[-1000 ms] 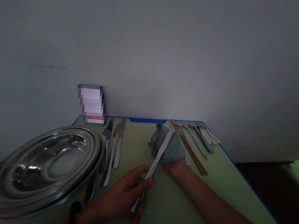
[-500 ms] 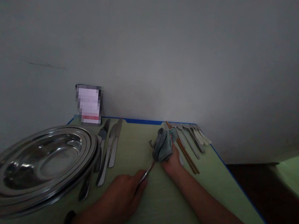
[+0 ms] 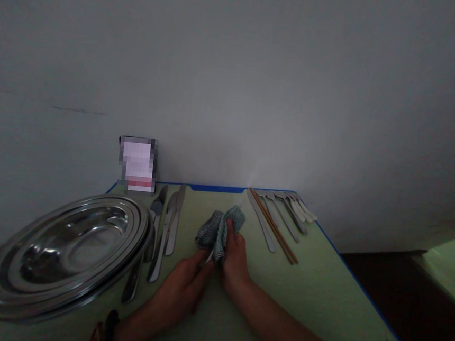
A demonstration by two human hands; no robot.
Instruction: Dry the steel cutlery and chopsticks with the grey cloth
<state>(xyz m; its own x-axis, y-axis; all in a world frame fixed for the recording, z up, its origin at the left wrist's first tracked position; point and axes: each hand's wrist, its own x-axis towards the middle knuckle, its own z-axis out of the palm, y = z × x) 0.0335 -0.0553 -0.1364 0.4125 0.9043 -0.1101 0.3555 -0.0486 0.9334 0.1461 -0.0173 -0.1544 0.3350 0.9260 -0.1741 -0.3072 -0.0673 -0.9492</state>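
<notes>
My left hand (image 3: 186, 281) is closed around the handle of a thin metal utensil (image 3: 210, 256). Its far end is hidden in a checked grey-green cloth (image 3: 225, 231), so its kind cannot be made out. My right hand (image 3: 237, 261) grips this cloth, thumb on top, with the folds wrapped around the utensil. The two hands are close together, low over the middle of the table. Several knives (image 3: 173, 221) lie left of the hands. On the right are a table knife (image 3: 263, 221) and wooden chopsticks (image 3: 276, 230).
Stacked steel plates (image 3: 85, 245) fill the table's left side. A blurred-out phone (image 3: 138, 165) leans on the wall behind. Several spoons (image 3: 287, 218) and white-handled cutlery (image 3: 301, 209) lie at the far right. The pale green table (image 3: 299, 299) has a blue edge against the wall.
Both hands have come closer together. My right hand and the cloth have moved left and nearer, down along the utensil towards my left hand, uncovering the table knife beside the chopsticks.
</notes>
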